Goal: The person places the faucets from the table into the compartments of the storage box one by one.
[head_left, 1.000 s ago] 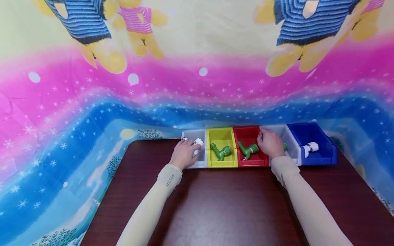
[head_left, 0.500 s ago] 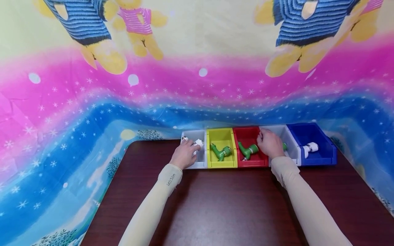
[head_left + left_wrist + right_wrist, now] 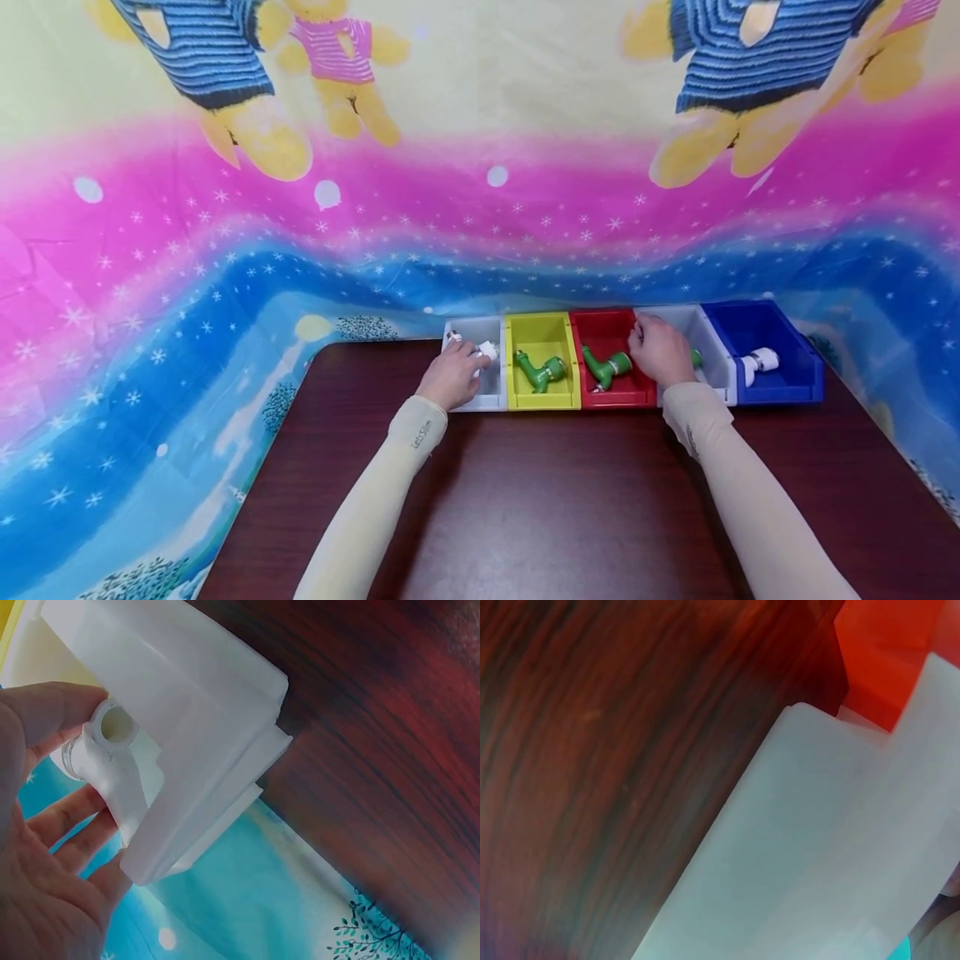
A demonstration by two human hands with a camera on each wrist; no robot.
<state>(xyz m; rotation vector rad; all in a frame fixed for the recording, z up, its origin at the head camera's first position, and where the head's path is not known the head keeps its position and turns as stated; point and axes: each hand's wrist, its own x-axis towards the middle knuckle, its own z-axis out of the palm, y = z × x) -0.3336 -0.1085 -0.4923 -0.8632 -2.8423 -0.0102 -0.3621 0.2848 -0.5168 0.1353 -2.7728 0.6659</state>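
My left hand (image 3: 450, 377) reaches into the leftmost white bin (image 3: 480, 402). It holds a white tap (image 3: 487, 350) there. In the left wrist view, the thumb presses on the round open end of the tap (image 3: 116, 727), with the fingers on its other side. My right hand (image 3: 662, 352) is at the border of the red bin (image 3: 611, 400) and the second white bin (image 3: 716, 367); its curled fingers grip the rim there. The fingertips are mostly hidden. Part of a green tap (image 3: 697, 358) shows beside it. The white bin wall (image 3: 802, 840) fills much of the right wrist view.
The bins form a row along the back of the dark wood table (image 3: 555, 500). One green tap (image 3: 542, 372) lies in the yellow bin (image 3: 543, 402), another green tap (image 3: 606, 367) in the red one. A white tap (image 3: 761, 362) lies in the blue bin (image 3: 806, 375). Printed cloth hangs behind.
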